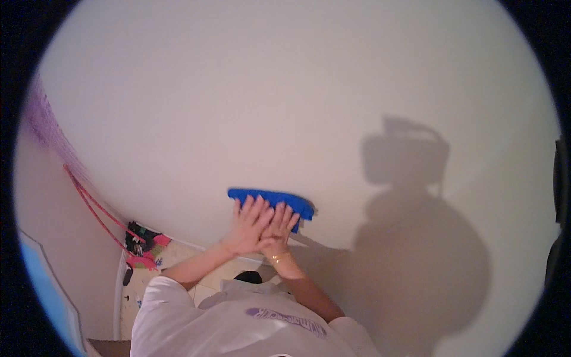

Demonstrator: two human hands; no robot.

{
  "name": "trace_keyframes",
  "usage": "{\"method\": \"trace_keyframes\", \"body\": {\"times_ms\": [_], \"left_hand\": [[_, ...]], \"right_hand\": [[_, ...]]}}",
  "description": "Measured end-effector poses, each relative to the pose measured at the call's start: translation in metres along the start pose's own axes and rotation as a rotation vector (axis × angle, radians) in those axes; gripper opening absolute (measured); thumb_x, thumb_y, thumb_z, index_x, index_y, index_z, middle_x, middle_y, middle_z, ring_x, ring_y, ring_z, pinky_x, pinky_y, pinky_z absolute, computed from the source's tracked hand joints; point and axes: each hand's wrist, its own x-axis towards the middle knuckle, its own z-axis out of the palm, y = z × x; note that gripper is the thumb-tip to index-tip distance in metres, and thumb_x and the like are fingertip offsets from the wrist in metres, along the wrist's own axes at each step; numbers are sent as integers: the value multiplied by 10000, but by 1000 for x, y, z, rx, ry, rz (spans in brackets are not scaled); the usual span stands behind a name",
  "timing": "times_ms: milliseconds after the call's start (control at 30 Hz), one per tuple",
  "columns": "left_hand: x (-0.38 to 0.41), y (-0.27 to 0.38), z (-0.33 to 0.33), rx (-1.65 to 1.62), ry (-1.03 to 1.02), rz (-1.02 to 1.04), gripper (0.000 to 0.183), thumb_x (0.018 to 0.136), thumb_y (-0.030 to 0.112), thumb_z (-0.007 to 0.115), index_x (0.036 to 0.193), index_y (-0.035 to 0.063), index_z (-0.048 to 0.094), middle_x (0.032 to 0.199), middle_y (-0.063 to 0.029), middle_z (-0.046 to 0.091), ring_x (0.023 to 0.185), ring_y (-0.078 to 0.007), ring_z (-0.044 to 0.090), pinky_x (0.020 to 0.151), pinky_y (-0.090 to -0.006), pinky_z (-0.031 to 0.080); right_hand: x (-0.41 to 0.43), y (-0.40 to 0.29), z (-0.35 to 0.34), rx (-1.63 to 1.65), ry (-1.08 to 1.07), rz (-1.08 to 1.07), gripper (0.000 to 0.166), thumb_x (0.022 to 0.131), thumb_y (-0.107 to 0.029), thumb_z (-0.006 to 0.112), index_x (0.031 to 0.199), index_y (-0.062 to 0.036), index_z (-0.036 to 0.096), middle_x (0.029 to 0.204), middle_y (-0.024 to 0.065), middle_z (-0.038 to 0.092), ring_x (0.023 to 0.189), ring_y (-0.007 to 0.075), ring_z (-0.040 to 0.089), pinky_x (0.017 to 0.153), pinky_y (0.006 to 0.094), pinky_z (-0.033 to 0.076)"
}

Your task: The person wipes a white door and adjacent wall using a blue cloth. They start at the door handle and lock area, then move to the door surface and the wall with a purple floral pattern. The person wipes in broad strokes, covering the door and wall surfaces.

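Observation:
A blue flat tool [273,195] with a slightly curved long edge lies against the pale wall [250,111] in front of me. My left hand [252,222] is spread over its left half, fingers pointing up the wall. On the tool's right half rests my right hand [279,223], with a gold-coloured bracelet at the wrist. The two hands touch, and the left thumb side overlaps the right hand. Both palms hide the lower part of the tool, so its grip cannot be made out.
Purple tinsel-like strands [49,120] hang at the left, near a red cord [91,203]. In the floor corner lie dark and pink items [142,250]. A blue panel [44,290] stands at the left edge. My shadow [419,250] falls on the wall's right side.

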Motion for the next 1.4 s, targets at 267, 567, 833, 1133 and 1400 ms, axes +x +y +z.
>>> {"method": "trace_keyframes", "body": {"times_ms": [267,567,833,1133,1400], "left_hand": [[112,17,-97,40,382,74,742,803,540,397,1306,9,273,1360,-231,229,1272,-399,167,1002,-514,13],[-41,18,6,-46,195,-337,696,817,456,422,1321,17,226,1380,-251,120,1259,-465,91,990,-575,52],[76,9,-91,-192,435,-126,781,821,606,245,1355,43,159,1390,-242,119,1295,-392,66,997,-522,-48],[-3,-25,-29,191,420,-74,652,855,538,254,1264,45,375,1353,-199,262,1268,-356,206,1009,-524,56],[17,-4,-68,-121,418,-369,766,837,593,216,1335,10,212,1401,-230,68,1291,-407,41,1006,-531,3]], "right_hand": [[139,-14,-84,-107,395,-105,372,866,-315,378,1198,-182,481,1277,62,410,1137,250,388,929,446,237],[-17,-11,0,18,-226,-262,415,789,-293,462,1173,-139,492,1272,74,372,1058,255,381,801,455,303],[119,-33,-83,-56,166,-183,301,848,-285,418,1123,-224,524,1258,27,440,1143,221,383,945,408,233],[56,-21,-55,-44,-8,-350,324,823,-255,481,1135,-182,531,1194,79,464,1014,244,438,827,394,308],[113,-46,-56,-32,270,-392,243,772,-247,564,1005,-217,624,1186,87,499,956,227,423,783,342,297]]}}
